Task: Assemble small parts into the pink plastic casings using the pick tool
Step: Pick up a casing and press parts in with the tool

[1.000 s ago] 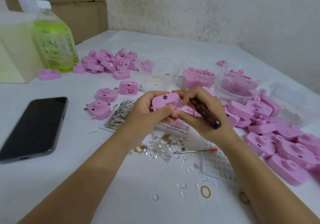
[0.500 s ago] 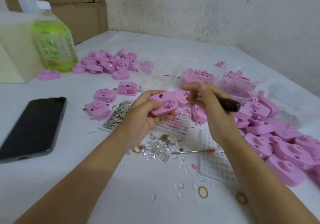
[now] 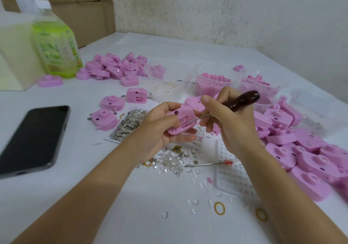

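Moved since earlier: pick tool (image 3: 241,101) has been swung upward and its metal tip brought onto the ribbed recess of the held casing (image 3: 188,112); half a second ago it was kept clear to the right
Surface (image 3: 131,196): white, spread with work stock; a phone (image 3: 32,136) is laid at its left side
Casing piles: loose pink casings are heaped at the right (image 3: 310,159) and at the far left (image 3: 116,66), well apart from each other
Left hand (image 3: 158,130): grip is pinched on the held casing, thumb laid across its face and fingers curled beneath
Right hand (image 3: 229,123): grip is closed round the pick tool where the dark handle meets the shaft, as a pen is held
Held casing: carried above the surface between both hands, near the tray of metal contacts (image 3: 130,123); judged light, stiff and smooth, so it may twist under the tip; best taken by its outer edges, with the recess left uncovered
Pick tool: thin shaft judged rigid and pointed; a slip could score the plastic or reach the thumb
Small parts: clear lenses (image 3: 171,162) are scattered below the hands; judged tiny and easily flicked away; whether a part already sits in the recess cannot be told
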